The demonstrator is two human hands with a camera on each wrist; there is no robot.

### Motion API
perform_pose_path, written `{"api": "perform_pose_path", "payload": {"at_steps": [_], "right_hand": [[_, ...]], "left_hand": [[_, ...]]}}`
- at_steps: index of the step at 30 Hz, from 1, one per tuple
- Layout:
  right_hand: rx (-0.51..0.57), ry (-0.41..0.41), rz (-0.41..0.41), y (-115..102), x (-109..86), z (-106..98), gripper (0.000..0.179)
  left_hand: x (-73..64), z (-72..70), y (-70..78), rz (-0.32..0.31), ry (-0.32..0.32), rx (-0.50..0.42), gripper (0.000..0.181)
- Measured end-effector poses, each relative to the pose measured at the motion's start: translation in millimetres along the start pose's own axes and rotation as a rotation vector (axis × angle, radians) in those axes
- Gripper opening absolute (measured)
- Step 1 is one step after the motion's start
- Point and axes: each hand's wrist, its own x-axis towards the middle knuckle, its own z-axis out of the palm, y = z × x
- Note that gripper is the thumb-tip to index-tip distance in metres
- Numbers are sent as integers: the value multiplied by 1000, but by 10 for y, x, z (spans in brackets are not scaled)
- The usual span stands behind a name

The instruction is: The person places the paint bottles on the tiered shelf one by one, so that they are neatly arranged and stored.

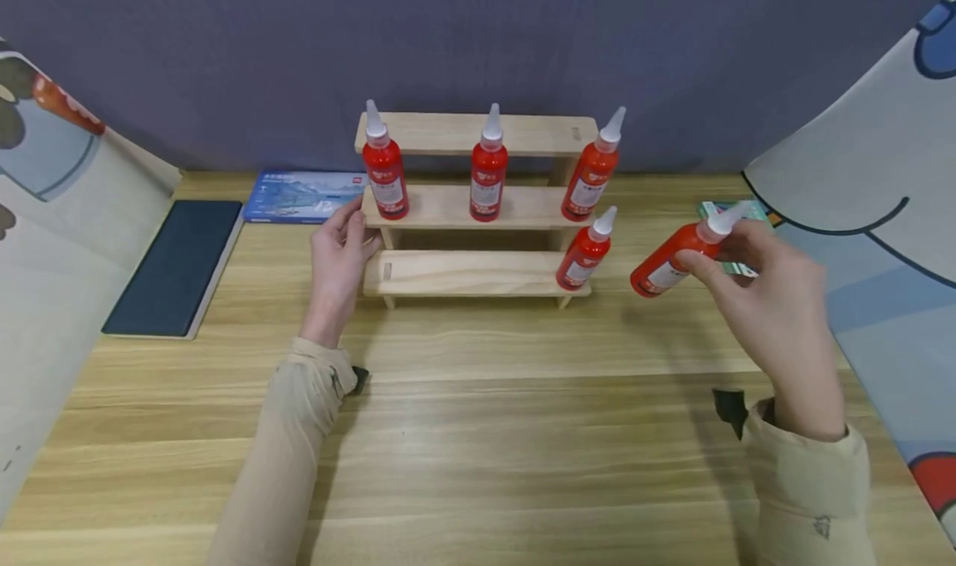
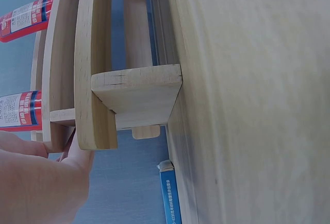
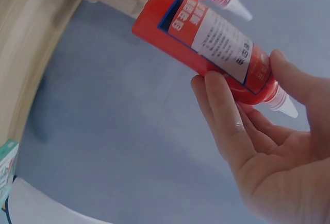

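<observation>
A three-tier wooden display rack stands at the back of the table. My left hand holds the left end of its middle tier; the left wrist view shows the thumb and fingers at that end. In my right hand is a red squeeze bottle with a white pointed nozzle, tilted and raised right of the rack. Thumb and fingers grip its upper part in the right wrist view. Three matching bottles stand along the middle tier. Another red bottle stands at the right end of the bottom tier.
A dark notebook lies on the table at the left. Between it and the rack is a flat blue box. A green box sits partly hidden behind my right hand. A dark blue partition rises behind the rack.
</observation>
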Motion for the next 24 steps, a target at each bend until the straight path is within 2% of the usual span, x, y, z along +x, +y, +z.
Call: {"api": "perform_pose_path", "payload": {"at_steps": [9,24], "right_hand": [[46,-59,3,-123,-42,92,45],[163,-53,-75,-426,-82,374,43]], "left_hand": [[-4,1,2,9,3,14,45],[-4,-1,10,-11,-1,-3,44]]}}
